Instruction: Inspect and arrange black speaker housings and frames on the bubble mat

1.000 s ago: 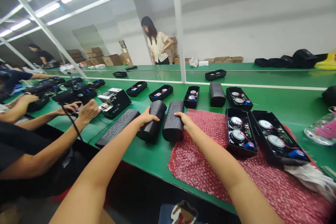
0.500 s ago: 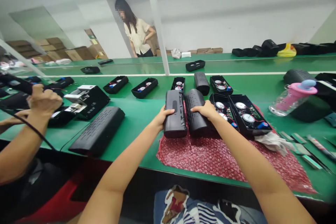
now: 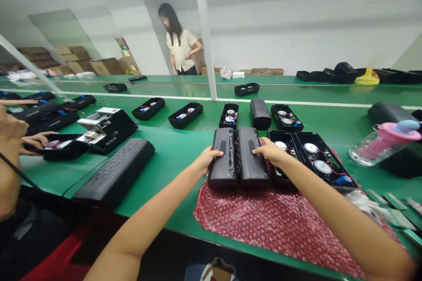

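Fingers [image 3: 216, 153] of the left hand [image 3: 206, 160] and those of the right hand [image 3: 272, 153] grip the left casing [image 3: 223, 171] and the right casing [image 3: 251, 169] by their outer sides, thumbs over the upper faces. Both casings, black, elongated and round-edged, each with a dark oblong panel and the left one notched along its right side, stand side by side over the far part of red bubble wrap [image 3: 263, 228]. Rightward lie uncovered casings [image 3: 325, 156] with pale discs [image 3: 322, 167]; leftward, on the green table [image 3: 169, 153], a slotted black casing [image 3: 115, 169].
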`<move>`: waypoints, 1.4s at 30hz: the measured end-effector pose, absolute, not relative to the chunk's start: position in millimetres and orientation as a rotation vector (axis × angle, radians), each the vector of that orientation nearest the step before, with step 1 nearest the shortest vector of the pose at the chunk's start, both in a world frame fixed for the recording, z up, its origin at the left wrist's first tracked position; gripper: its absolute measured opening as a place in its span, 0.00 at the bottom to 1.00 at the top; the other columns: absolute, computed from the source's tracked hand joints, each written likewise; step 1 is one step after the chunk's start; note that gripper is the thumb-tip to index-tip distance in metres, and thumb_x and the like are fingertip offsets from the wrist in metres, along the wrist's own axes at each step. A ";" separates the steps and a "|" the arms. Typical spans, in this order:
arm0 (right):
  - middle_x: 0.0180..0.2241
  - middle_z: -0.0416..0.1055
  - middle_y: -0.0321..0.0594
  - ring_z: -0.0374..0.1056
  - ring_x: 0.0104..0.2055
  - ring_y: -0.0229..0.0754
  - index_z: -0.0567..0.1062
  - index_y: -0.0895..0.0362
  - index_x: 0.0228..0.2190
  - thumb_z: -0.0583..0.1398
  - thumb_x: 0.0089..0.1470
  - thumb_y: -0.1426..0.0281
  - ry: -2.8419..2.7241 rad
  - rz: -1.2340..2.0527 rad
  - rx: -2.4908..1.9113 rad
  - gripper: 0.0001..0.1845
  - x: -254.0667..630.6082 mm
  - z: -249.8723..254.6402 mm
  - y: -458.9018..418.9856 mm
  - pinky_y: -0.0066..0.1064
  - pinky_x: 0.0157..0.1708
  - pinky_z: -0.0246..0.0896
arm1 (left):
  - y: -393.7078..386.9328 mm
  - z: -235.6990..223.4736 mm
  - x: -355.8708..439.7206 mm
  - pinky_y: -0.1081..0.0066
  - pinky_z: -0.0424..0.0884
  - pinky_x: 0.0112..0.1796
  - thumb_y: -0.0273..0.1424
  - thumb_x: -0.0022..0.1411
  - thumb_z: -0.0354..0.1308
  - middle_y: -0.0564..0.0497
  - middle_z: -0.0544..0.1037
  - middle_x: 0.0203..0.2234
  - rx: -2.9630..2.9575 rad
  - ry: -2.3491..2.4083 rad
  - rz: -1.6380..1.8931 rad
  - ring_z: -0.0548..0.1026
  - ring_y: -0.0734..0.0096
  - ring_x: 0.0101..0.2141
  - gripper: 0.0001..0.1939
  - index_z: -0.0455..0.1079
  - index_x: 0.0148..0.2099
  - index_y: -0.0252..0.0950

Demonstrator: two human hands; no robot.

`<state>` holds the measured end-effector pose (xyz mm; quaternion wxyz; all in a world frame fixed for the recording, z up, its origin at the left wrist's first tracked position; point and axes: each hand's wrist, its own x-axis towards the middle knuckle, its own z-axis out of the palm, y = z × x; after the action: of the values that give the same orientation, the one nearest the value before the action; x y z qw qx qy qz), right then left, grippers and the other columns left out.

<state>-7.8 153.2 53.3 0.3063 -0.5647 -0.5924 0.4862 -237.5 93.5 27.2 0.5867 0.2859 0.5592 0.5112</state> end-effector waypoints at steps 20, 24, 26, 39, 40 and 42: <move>0.37 0.73 0.34 0.69 0.37 0.45 0.62 0.49 0.52 0.63 0.26 0.75 -1.077 1.973 -1.201 0.46 -7.2 43.0 155.5 0.34 0.36 0.65 | 92.2 35.1 -234.8 0.69 0.74 0.27 0.28 0.37 0.64 0.51 0.77 0.33 0.670 1.309 1.156 0.74 0.68 0.27 0.38 0.61 0.54 0.35; 0.37 0.73 0.35 0.69 0.37 0.46 0.62 0.49 0.54 0.63 0.27 0.75 -1.074 1.969 -1.231 0.46 -6.9 44.8 156.5 0.35 0.36 0.66 | 91.8 36.6 -234.4 0.69 0.75 0.29 0.28 0.37 0.65 0.49 0.77 0.38 0.660 1.342 1.150 0.75 0.67 0.30 0.41 0.59 0.57 0.35; 0.39 0.74 0.35 0.70 0.39 0.46 0.62 0.49 0.54 0.63 0.28 0.75 -1.061 1.978 -1.238 0.46 -6.8 45.7 156.6 0.35 0.38 0.66 | 91.4 38.6 -233.5 0.69 0.75 0.30 0.28 0.37 0.66 0.50 0.77 0.39 0.651 1.351 1.145 0.75 0.67 0.31 0.42 0.59 0.58 0.36; 0.47 0.73 0.35 0.70 0.43 0.44 0.62 0.48 0.55 0.64 0.32 0.75 -1.081 1.967 -1.182 0.44 -6.4 44.4 157.1 0.33 0.43 0.66 | 90.6 44.1 -229.2 0.68 0.75 0.30 0.30 0.37 0.67 0.50 0.76 0.40 0.600 1.379 1.134 0.75 0.68 0.29 0.42 0.59 0.57 0.37; 0.47 0.73 0.35 0.70 0.43 0.44 0.62 0.48 0.54 0.64 0.32 0.75 -1.087 1.962 -1.184 0.44 -6.1 44.3 157.0 0.33 0.42 0.66 | 90.5 44.2 -229.1 0.68 0.75 0.30 0.30 0.37 0.67 0.50 0.76 0.40 0.598 1.380 1.134 0.75 0.68 0.29 0.42 0.59 0.57 0.38; 0.46 0.73 0.35 0.70 0.42 0.44 0.62 0.48 0.54 0.64 0.33 0.75 -1.094 1.962 -1.187 0.43 -5.4 43.6 157.1 0.34 0.41 0.66 | 90.4 44.2 -228.9 0.68 0.74 0.30 0.29 0.37 0.67 0.50 0.76 0.40 0.594 1.380 1.131 0.75 0.68 0.29 0.43 0.59 0.58 0.38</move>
<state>-5.4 157.1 43.6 0.2960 -0.4461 -0.4115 0.7376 -228.9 90.4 44.2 0.5897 0.2550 0.5926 0.4859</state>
